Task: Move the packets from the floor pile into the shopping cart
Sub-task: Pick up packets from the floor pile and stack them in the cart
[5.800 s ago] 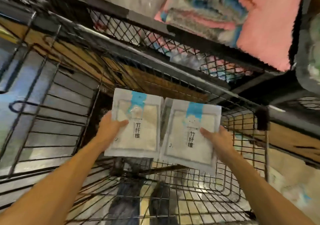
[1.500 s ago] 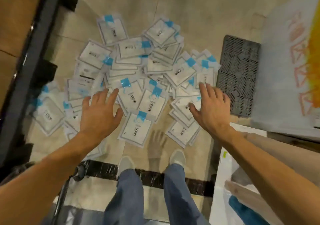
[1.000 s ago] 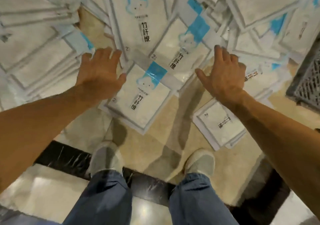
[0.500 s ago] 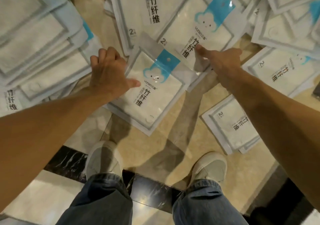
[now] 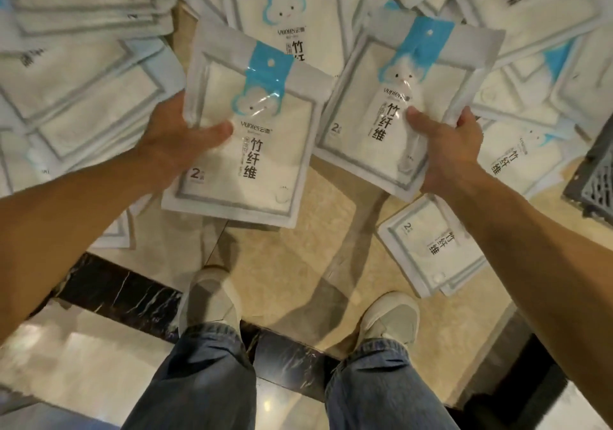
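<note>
Above the beige floor tiles (image 5: 331, 217), each hand carries one white packet with a blue band and a cloud face printed near its top. On the left, the left hand (image 5: 172, 141) grips the left packet (image 5: 252, 151) by its left edge, thumb laid across the front and the other fingers hidden behind it. On the right, the right hand (image 5: 447, 151) grips the right packet (image 5: 398, 104) at its lower right side, thumb pressed on the front near the black characters. These two packets sit side by side, nearly touching at their inner edges, both tilted slightly to the right. Beneath and around them the floor pile (image 5: 83, 64) of matching packets spreads across the top and both sides of the view, with a small stack (image 5: 434, 247) lying apart under the right forearm. A dark grated mat (image 5: 593, 177) shows at the right edge. Below, two pale shoes (image 5: 209, 297) and blue jeans (image 5: 205, 380) stand across a black marble strip (image 5: 126, 293) in the floor. No shopping cart is in view
</note>
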